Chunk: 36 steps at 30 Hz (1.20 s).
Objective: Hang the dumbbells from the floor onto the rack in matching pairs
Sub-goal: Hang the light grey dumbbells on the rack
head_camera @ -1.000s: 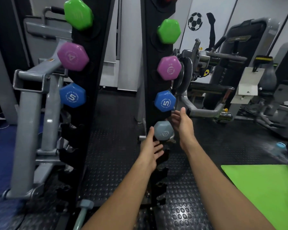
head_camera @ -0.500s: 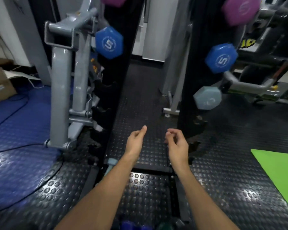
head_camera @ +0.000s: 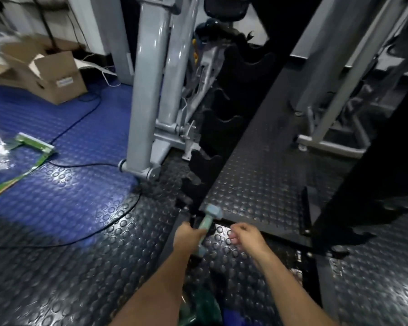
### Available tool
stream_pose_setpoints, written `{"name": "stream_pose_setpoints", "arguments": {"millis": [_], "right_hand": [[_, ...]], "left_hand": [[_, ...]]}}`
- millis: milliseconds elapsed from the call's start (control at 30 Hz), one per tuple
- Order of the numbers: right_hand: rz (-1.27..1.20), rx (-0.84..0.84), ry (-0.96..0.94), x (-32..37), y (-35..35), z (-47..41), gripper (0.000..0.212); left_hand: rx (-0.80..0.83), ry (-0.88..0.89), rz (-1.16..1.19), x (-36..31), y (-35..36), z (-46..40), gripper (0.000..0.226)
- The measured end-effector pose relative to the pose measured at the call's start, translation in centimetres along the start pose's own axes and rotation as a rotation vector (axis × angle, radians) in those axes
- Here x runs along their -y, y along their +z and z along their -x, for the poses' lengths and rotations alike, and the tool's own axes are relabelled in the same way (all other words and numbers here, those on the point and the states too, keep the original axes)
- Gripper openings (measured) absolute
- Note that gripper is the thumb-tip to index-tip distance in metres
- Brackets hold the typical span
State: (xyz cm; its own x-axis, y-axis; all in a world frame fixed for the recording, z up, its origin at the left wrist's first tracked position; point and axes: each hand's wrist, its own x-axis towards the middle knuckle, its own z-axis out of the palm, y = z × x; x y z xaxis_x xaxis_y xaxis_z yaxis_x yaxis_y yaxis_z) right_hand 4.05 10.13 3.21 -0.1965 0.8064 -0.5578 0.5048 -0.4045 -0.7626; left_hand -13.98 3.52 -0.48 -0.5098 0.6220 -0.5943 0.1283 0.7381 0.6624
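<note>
My left hand [head_camera: 188, 235] grips the handle of a pale grey-blue dumbbell [head_camera: 209, 220] lying on the floor at the foot of the rack, its far head pointing up and away. My right hand [head_camera: 245, 236] hovers just to the right of it, fingers loosely curled and holding nothing. The black rack's left column [head_camera: 212, 140] rises above with several bare cradles. The right column [head_camera: 353, 175] stands dark at the right. Between my forearms at the bottom edge lie a dark green dumbbell [head_camera: 203, 304] and a blue one [head_camera: 233, 317], partly hidden.
A grey machine frame [head_camera: 149, 95] stands left of the rack, with a black cable [head_camera: 80, 164] on the blue floor. A cardboard box [head_camera: 54, 76] and green-edged packaging [head_camera: 33, 144] lie at the far left. Black studded matting [head_camera: 264, 175] covers the floor between the columns.
My view has dropped from the hung dumbbells to the floor. My left hand has reached down and taken hold of the pale grey-blue dumbbell; my right hand has followed beside it.
</note>
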Motion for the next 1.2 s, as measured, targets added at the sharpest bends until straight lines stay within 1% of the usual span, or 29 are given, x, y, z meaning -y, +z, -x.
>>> {"name": "stream_pose_setpoints", "arguments": {"millis": [67, 133, 233, 267, 300, 400, 433, 533, 600, 667, 700, 800, 867, 900, 967, 1033, 1067, 1133, 1200], "right_hand": [[-0.015, 0.003, 0.002, -1.2, 0.8, -0.2, 0.011], [0.000, 0.023, 0.009, -2.0, 1.0, -0.2, 0.010], [-0.004, 0.035, 0.025, -2.5, 1.1, -0.7, 0.012], [-0.002, 0.036, 0.026, -2.5, 1.1, -0.6, 0.013], [0.011, 0.048, 0.030, -2.5, 1.3, -0.6, 0.013], [0.045, 0.111, 0.036, -3.0, 2.1, -0.2, 0.015], [0.042, 0.125, 0.033, -3.1, 2.3, -0.2, 0.015], [0.008, 0.098, 0.040, -2.4, 2.7, -0.4, 0.013], [-0.015, 0.076, 0.037, -1.9, 3.3, -1.1, 0.014], [-0.035, 0.048, 0.039, -1.6, 4.1, -1.8, 0.015], [-0.054, 0.042, 0.052, -1.7, 4.6, -2.0, 0.014], [-0.128, 0.030, 0.064, -1.5, 5.9, -2.0, 0.016], [-0.161, 0.028, 0.047, -1.6, 6.3, -1.9, 0.020], [-0.194, 0.029, 0.052, -1.5, 6.4, -1.9, 0.022], [-0.304, 0.036, 0.091, -1.3, 6.5, -1.7, 0.023], [-0.414, 0.056, 0.117, -0.6, 6.3, -1.3, 0.026], [-0.467, 0.048, 0.122, 0.0, 6.1, -1.0, 0.029], [-0.532, 0.006, 0.136, 0.9, 5.3, -0.5, 0.032], [-0.533, -0.006, 0.151, 1.7, 4.3, 0.2, 0.030]], "left_hand": [[0.046, 0.056, -0.274, 1.9, 1.1, -1.0, 0.072], [0.052, 0.147, -0.526, 2.9, 2.2, -1.6, 0.081], [0.089, 0.174, -0.819, 3.3, 3.4, -2.3, 0.109], [0.081, 0.179, -0.900, 3.2, 3.7, -2.3, 0.113], [0.053, 0.190, -0.960, 3.3, 3.8, -2.4, 0.108], [-0.021, 0.258, -1.009, 3.7, 4.0, -3.5, 0.075], [-0.022, 0.276, -0.994, 3.9, 3.9, -3.8, 0.070], [0.015, 0.287, -0.920, 4.1, 3.5, -4.5, 0.069], [0.017, 0.280, -0.809, 3.7, 3.3, -4.4, 0.067], [0.037, 0.241, -0.621, 3.1, 3.0, -3.8, 0.064], [0.058, 0.203, -0.490, 2.6, 2.6, -3.4, 0.064], [0.203, 0.054, -0.022, 0.9, 1.0, -2.1, 0.070], [0.268, -0.001, 0.205, 0.2, 0.0, -1.2, 0.073], [0.287, -0.016, 0.276, -0.2, -0.6, -0.5, 0.072], [0.324, -0.025, 0.354, -0.5, -1.5, 1.1, 0.067], [0.368, -0.034, 0.396, -0.4, -2.5, 2.8, 0.053], [0.385, -0.045, 0.419, -0.3, -2.9, 3.6, 0.051], [0.405, -0.077, 0.473, -0.1, -3.6, 5.2, 0.064], [0.411, -0.082, 0.503, 0.0, -4.1, 6.8, 0.071]]}}
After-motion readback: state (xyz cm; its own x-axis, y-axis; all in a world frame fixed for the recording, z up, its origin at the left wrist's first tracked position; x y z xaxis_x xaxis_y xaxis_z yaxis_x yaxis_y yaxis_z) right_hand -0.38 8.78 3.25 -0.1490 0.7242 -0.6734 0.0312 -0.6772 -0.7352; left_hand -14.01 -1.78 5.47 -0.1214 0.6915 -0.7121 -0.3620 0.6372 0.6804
